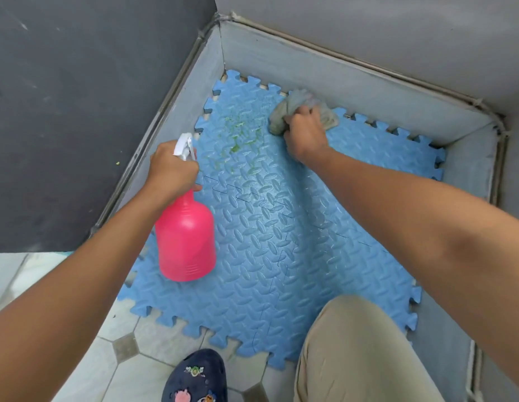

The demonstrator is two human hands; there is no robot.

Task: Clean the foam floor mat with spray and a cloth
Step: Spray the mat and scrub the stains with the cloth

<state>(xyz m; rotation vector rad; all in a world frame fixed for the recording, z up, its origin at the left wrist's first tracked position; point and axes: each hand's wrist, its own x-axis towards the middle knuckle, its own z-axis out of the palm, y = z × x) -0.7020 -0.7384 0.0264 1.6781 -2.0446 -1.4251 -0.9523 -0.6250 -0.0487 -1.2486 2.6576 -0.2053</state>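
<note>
We see the blue foam floor mat [281, 233] across the centre of the frame, laid in a grey-walled corner, with a green stain [238, 137] on its upper-left part. The left hand [172, 169], at centre left, grips the neck of the pink spray bottle [185, 239] with fingers curled round it below the white nozzle. The right hand [306, 132], at upper centre, clutches the bunched grey cloth [281, 117] against the mat just right of the stain; a tan trouser knee [354, 343] and a dark clog [197, 378] sit at the lower edge.
</note>
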